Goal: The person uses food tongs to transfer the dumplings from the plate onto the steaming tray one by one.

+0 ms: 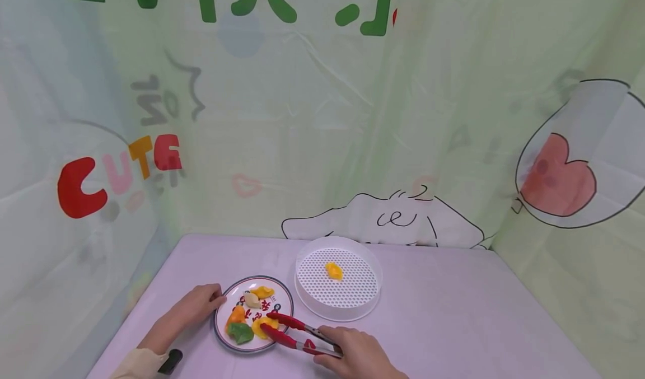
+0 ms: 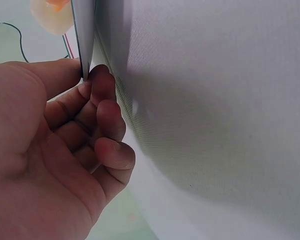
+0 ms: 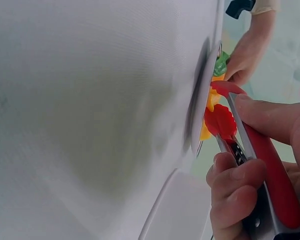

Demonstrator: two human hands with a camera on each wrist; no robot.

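Observation:
My left hand (image 1: 201,302) pinches the left rim of a round white plate (image 1: 229,342) between thumb and fingertips; the pinched plate edge (image 2: 84,40) shows in the left wrist view. My right hand (image 1: 355,350) grips red-tipped metal tongs (image 1: 297,344), thumb on one arm and curled fingers on the other. The tongs' two tips lie on either side of a yellow dumpling (image 1: 262,327) at the plate's right front. Also on the plate are a green dumpling (image 1: 241,333), an orange one (image 1: 235,315), a pale one (image 1: 252,300) and another yellow one (image 1: 263,292).
Behind and right of the plate stands a round white steamer tray (image 1: 339,312) with a perforated base. One yellow dumpling (image 1: 334,271) lies in it. The table (image 1: 453,312) has a pale lilac cover, and printed curtains (image 1: 312,116) enclose its back and sides.

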